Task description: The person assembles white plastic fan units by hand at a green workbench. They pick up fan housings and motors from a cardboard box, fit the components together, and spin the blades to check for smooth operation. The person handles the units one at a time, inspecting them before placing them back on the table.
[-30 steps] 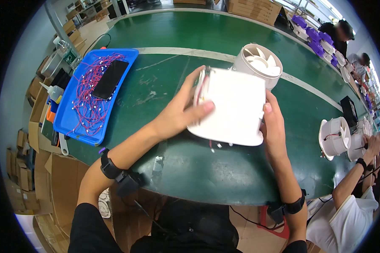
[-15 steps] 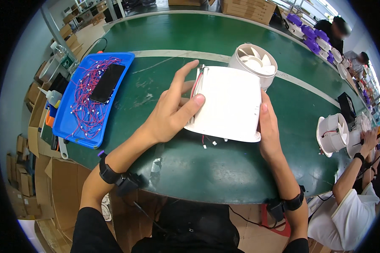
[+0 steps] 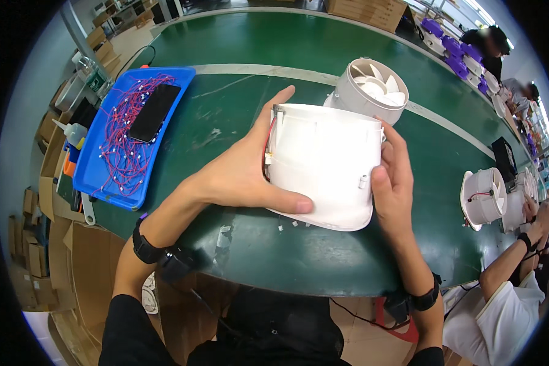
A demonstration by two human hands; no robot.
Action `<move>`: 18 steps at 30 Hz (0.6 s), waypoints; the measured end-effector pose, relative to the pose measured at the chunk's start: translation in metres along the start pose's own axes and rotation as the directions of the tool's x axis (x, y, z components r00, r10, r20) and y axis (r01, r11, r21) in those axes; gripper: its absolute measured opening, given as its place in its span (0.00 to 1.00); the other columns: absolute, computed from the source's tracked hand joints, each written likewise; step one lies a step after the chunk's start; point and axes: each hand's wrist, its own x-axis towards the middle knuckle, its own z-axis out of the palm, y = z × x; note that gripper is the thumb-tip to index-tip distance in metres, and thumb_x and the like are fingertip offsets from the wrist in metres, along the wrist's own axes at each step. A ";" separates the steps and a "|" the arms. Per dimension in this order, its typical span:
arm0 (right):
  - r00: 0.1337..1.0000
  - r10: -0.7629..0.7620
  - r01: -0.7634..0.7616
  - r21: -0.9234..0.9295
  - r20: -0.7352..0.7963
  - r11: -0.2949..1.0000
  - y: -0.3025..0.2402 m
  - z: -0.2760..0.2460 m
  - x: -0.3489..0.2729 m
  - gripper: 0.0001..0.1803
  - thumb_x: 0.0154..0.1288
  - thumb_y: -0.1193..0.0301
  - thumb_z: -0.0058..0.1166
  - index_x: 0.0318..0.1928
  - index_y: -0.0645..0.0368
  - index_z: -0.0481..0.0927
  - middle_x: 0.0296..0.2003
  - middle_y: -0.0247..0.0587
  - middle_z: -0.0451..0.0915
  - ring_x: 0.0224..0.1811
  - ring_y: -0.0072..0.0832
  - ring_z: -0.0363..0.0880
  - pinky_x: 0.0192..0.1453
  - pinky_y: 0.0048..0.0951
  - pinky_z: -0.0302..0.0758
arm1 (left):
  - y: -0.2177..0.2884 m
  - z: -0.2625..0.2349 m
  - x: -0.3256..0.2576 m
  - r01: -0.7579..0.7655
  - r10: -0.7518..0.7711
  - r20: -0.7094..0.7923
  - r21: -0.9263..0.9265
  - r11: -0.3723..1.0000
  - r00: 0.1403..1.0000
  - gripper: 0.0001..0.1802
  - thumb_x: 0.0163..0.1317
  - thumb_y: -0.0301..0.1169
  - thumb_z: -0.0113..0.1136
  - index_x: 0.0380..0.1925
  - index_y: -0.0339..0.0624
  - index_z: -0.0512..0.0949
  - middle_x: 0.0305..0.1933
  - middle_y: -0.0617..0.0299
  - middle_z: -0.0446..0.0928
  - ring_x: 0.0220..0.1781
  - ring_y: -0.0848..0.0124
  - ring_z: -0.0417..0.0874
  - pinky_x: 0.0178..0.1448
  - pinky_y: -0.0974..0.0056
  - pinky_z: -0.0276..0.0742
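Observation:
Between my two hands is a white plastic fan housing (image 3: 323, 158), a short wide cylinder with a flange along its lower edge. My left hand (image 3: 250, 168) grips its left side, thumb lying across the front near the bottom. From the right, my right hand (image 3: 393, 180) holds the wall with thumb and fingers. A red wire (image 3: 269, 137) runs down the housing's left edge beside my left palm. Small white connectors (image 3: 294, 224) show just under the flange. Behind the housing, a second white fan unit (image 3: 375, 90) stands on the green table with its blades facing up.
A blue tray (image 3: 134, 204) at left holds red-and-blue wires (image 3: 125, 152) and a black phone (image 3: 155, 113). Further right stand another fan unit (image 3: 485, 196) and a black box (image 3: 502, 157), near a co-worker's arm (image 3: 512, 256). Purple and white parts (image 3: 454, 52) line the far right edge.
The housing has turned and tipped in my hands, coming slightly lower, so a small clip on its front now shows. My left thumb has shifted down toward the flange.

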 end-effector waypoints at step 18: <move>0.998 -0.005 0.003 -0.033 -0.056 0.999 -0.011 -0.007 0.004 0.45 0.49 0.52 0.70 0.63 0.63 0.67 0.39 0.37 0.74 0.21 0.09 0.63 0.24 0.13 0.55 | -0.026 -0.007 0.005 -0.079 0.119 0.145 -0.258 0.963 0.982 0.74 0.41 0.39 0.77 0.75 0.39 0.28 0.74 0.42 0.50 0.76 0.54 0.53 0.76 0.52 0.50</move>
